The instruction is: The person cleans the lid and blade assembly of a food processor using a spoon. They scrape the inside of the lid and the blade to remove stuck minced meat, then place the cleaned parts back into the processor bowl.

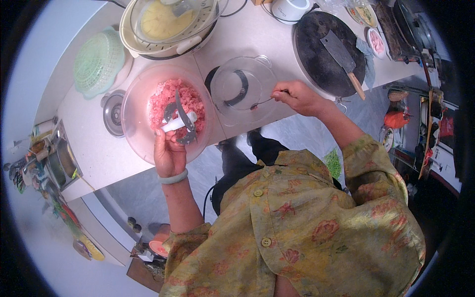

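My left hand (169, 154) holds a food processor blade (179, 120) by its white plastic hub, with the curved metal blades over a translucent pink plastic bowl (134, 111). Minced raw meat (159, 97) lies in that bowl, below the blades. In my right hand (297, 97) is the handle of a thin metal utensil (264, 101), perhaps a spoon. Its far end, with a bit of red meat on it, is at a clear round lid or bowl (232, 87) on the counter. Part of the utensil's handle is hidden by my fingers.
A cleaver (339, 52) lies on a round dark chopping board (308, 48) at the right. Behind the pink bowl stands a cream-coloured basin or steamer (130, 37); a green plastic colander (98, 61) and a grey round lid (114, 113) are at the left. The counter's front edge (148, 170) runs before me.
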Tool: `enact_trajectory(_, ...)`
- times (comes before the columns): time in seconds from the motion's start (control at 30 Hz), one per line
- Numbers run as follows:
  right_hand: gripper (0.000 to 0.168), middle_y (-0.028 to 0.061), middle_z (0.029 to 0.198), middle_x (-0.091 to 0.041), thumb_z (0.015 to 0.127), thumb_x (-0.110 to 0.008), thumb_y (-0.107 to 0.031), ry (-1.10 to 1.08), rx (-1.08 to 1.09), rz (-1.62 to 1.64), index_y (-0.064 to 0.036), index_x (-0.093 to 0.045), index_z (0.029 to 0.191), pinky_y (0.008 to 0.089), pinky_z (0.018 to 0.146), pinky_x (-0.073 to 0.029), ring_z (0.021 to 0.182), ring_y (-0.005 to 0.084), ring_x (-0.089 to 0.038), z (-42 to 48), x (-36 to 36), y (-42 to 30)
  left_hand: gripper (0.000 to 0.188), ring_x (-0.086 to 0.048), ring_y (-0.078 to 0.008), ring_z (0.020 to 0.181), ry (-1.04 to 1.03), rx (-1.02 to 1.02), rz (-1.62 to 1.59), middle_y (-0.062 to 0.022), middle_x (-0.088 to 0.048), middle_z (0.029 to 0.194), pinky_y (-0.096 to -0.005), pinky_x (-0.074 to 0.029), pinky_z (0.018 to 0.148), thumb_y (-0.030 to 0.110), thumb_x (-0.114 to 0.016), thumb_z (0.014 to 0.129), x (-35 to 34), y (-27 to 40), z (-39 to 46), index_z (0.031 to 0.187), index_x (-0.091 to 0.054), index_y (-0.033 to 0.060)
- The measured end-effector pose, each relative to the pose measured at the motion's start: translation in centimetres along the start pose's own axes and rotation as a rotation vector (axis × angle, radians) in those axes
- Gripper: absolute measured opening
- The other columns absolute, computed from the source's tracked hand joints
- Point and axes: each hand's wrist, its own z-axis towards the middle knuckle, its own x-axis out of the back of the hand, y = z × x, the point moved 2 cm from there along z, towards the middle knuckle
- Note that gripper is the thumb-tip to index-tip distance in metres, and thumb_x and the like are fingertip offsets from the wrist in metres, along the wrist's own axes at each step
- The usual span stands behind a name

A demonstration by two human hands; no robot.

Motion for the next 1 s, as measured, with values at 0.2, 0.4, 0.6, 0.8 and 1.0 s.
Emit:
enact_trajectory(0.2, 0.023, 0.0022, 0.074, -0.059, 0.095, -0.051, -0.021, 0.097, -0.082, 0.212, -0.001, -0.062, 0.089, 0.0248, 0.065, -0.045, 0.068, 0.0098, -0.052, -1.2, 0.6, 0.3, 0.031, -0.062, -0.0181, 0.087, 0.067, -0.006, 0.019, -0.0109, -0.065, 0.096, -0.0346, -0.051, 0.083, 0.025, -0.039, 0.1, -0.4, 0.1, -0.1, 0.103, -0.057, 0.0001)
enact_trajectory(0.4, 0.025, 0.0022, 0.076, -0.06, 0.096, -0.05, -0.022, 0.218, -0.115, 0.44, -0.001, -0.061, 0.087, 0.0221, 0.063, -0.043, 0.067, 0.007, -0.05, -1.1, 2.4, 1.2, 0.033, -0.062, -0.022, 0.096, -0.096, 0.012, -0.091, -0.0147, -0.063, 0.106, -0.0382, -0.05, 0.087, 0.024, -0.037, 0.1, 1.0, 0.1, 0.1, 0.118, -0.049, -0.0019)
enact_trajectory(0.6, 0.024, 0.0023, 0.076, -0.06, 0.095, -0.052, -0.023, 0.177, -0.065, 0.175, -0.002, -0.061, 0.087, 0.0254, 0.061, -0.043, 0.066, 0.0097, -0.05, 0.6, 2.5, 0.9, 0.038, -0.059, -0.0254, 0.105, 0.001, -0.016, -0.013, -0.0185, -0.057, 0.118, -0.0403, -0.048, 0.092, 0.023, -0.034, 0.1, 0.0, 0.1, 0.1, 0.128, -0.04, -0.0032)
enact_trajectory(0.8, 0.028, 0.0191, 0.079, -0.062, 0.092, -0.051, -0.027, 0.141, 0.008, -0.15, -0.001, -0.061, 0.093, 0.0408, 0.07, -0.046, 0.071, 0.0359, -0.058, 1.7, 2.0, -0.9, 0.037, -0.06, -0.0229, 0.102, -0.072, -0.005, -0.061, -0.0174, -0.058, 0.116, -0.0384, -0.049, 0.091, 0.023, -0.035, 0.1, 0.5, 0.0, 0.0, 0.126, -0.041, -0.0025)
enact_trajectory(1.0, 0.025, 0.0071, 0.072, -0.059, 0.094, -0.051, -0.022, 0.054, -0.072, -0.072, 0.0, -0.06, 0.089, 0.0296, 0.065, -0.046, 0.067, 0.0148, -0.054, 1.2, 0.5, 0.3, 0.036, -0.061, -0.0222, 0.099, -0.06, 0.001, -0.054, -0.0172, -0.059, 0.115, -0.037, -0.05, 0.088, 0.023, -0.036, 0.1, 0.2, -0.1, 0.0, 0.124, -0.043, -0.0023)
